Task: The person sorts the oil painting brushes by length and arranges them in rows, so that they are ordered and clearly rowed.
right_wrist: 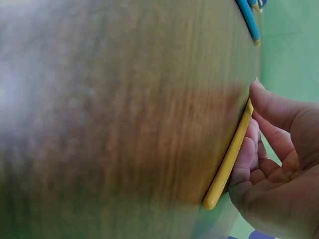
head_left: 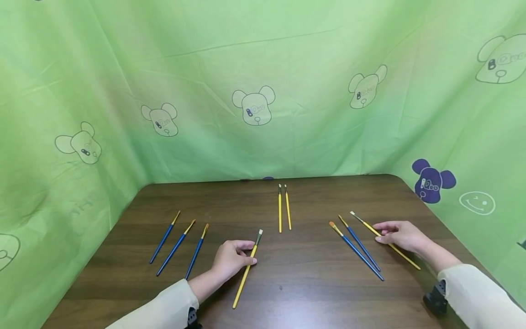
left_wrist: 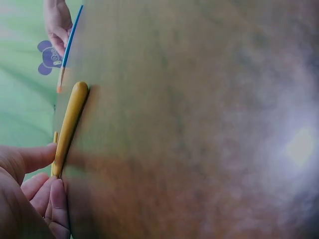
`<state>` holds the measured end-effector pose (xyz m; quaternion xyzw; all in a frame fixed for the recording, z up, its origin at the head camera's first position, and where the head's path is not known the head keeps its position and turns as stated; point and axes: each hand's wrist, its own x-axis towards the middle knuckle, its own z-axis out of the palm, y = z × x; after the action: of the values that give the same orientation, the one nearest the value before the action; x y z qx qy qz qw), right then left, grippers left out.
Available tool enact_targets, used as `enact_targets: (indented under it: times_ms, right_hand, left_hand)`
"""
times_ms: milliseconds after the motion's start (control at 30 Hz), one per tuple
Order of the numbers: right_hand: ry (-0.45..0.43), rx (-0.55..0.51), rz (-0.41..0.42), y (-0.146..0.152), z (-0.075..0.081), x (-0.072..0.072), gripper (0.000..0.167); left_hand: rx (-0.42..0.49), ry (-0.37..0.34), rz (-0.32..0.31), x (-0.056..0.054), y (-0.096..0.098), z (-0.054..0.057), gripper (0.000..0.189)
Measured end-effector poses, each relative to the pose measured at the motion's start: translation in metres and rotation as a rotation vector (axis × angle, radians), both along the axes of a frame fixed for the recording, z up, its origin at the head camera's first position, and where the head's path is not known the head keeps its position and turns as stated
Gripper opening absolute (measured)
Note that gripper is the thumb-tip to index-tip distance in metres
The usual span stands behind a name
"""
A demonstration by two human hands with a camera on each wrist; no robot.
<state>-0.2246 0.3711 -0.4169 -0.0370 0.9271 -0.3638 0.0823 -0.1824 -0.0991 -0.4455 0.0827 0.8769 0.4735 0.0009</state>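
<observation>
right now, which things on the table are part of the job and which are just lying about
Likely part of the job:
left yellow brush, pinched by the left hand
right yellow brush, pinched by the right hand

Lying about, untouched:
two yellow brushes at the back
three blue brushes on the left
two blue brushes on the right

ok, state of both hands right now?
Left hand: pinches a yellow-handled brush between thumb and fingers.
Right hand: pinches another yellow-handled brush.

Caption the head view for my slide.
Left hand and right hand each pinch a yellow paintbrush; five blue paintbrushes and two more yellow ones lie on the table.
</observation>
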Motion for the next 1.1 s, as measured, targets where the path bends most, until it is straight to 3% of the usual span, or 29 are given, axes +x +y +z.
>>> enact_targets:
  times_ms: [467, 1100]
  right_hand:
    - [0.013, -0.038, -0.052, 0.0003, -0.0024, 0.0045, 0.05]
    - [0.016, 0.011, -0.062, 0.0048, -0.002, -0.0003, 0.047]
  left_hand:
    - [-0.021, 0.027, -0.006, 0.0045, 0.0016, 0.0019, 0.03]
    - [-0.054, 0.059, 0.005, 0.0021, -0.0015, 0.0018, 0.024]
